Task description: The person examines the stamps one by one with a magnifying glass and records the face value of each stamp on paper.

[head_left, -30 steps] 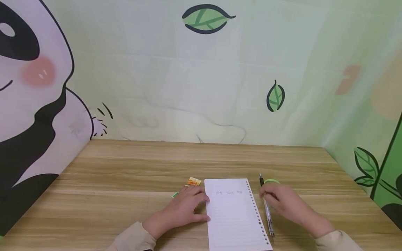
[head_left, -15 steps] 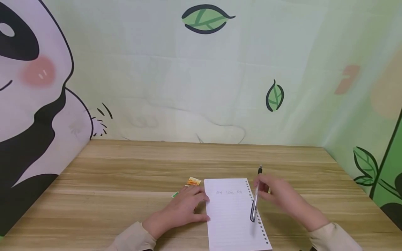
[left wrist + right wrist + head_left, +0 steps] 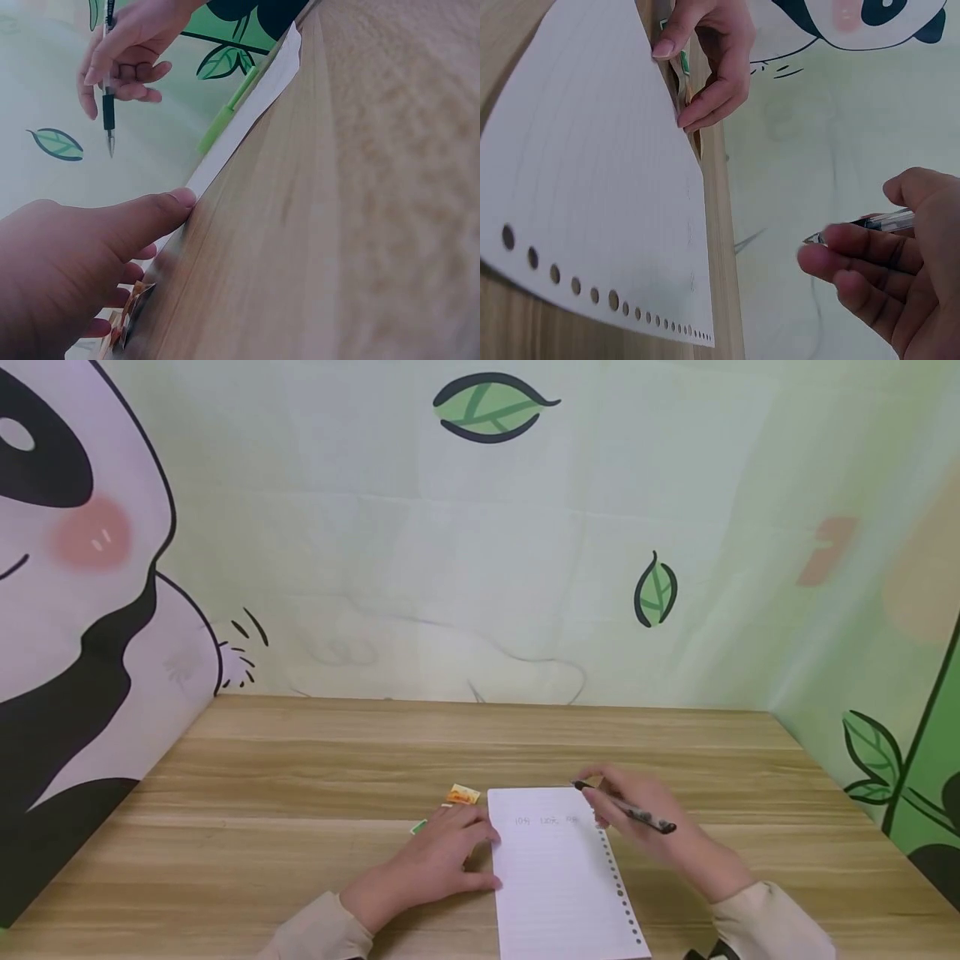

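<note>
My right hand (image 3: 651, 795) holds a clear-barrelled pen (image 3: 109, 114) with a black grip. The pen lies across the fingers above the sheet's upper right corner, its tip pointing left in the head view and away from the paper in the right wrist view. A lined, hole-punched sheet of paper (image 3: 555, 885) lies on the table, with a short row of handwriting near its top. On its left edge my left hand (image 3: 442, 853) rests, thumb and fingers relaxed and spread. Partly under that hand are small printed paper pieces, one orange and yellow (image 3: 464, 793), one green (image 3: 418, 827).
In the left wrist view a bright green slim object (image 3: 227, 116) lies beyond the sheet; my right hand hides it in the head view. The wooden table (image 3: 315, 760) meets a printed panda-and-leaf backdrop (image 3: 487, 543) at its far edge.
My right hand lifted the pen from beside the sheet, moved left to the upper right corner and turned the pen until its tip points left. The left hand stayed in place.
</note>
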Demonstrator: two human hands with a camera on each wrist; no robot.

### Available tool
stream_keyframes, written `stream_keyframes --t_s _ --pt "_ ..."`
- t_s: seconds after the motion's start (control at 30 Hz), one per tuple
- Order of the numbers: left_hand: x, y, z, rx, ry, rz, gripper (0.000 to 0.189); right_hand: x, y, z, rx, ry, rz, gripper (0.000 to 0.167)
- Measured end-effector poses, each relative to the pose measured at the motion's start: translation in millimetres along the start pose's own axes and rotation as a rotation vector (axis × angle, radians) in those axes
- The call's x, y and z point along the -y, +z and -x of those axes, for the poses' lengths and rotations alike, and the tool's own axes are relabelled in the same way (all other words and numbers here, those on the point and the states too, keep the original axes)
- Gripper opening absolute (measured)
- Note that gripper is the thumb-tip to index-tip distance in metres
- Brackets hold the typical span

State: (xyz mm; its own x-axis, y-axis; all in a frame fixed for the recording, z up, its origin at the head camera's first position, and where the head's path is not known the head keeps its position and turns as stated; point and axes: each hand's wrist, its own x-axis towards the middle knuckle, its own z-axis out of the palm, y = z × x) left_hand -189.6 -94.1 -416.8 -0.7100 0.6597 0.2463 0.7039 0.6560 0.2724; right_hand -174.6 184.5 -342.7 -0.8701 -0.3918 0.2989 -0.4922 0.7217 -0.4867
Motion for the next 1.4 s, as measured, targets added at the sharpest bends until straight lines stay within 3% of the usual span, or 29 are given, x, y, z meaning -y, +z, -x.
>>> stream_keyframes --t_s 0.17,0.37,0.57,0.7,0.87,1.17,1.4 --pt "0.2 0.2 1.4 -0.009 0.012 -0.002 0.041 6.1 4.9 -6.0 0.046 0.101 -0.154 0.022" --pt "0.8 0.2 2.7 -0.007 0.011 -0.003 0.041 11.5 13.6 -12.8 0.107 0.15 -0.405 0.03" --pt "2.9 1.2 3.3 -0.021 0.015 -0.005 0.04 14.2 27.0 -18.8 0.171 0.2 -0.542 0.034" --pt "3.1 1.8 3.3 -0.027 0.019 -0.015 0.041 14.2 35.8 -22.7 0.187 0.181 -0.554 0.026" --pt "2.0 1.7 2.6 -0.013 0.018 -0.02 0.042 14.2 48.4 -24.5 0.137 0.178 -0.51 0.017" --pt "1.7 2.2 0.5 -0.015 0.02 -0.025 0.042 15.3 66.3 -23.4 0.143 0.256 -0.614 0.027" --pt "1.5 0.7 -0.6 -0.024 0.03 -0.013 0.042 13.2 78.7 -23.2 0.096 0.245 -0.594 0.02"
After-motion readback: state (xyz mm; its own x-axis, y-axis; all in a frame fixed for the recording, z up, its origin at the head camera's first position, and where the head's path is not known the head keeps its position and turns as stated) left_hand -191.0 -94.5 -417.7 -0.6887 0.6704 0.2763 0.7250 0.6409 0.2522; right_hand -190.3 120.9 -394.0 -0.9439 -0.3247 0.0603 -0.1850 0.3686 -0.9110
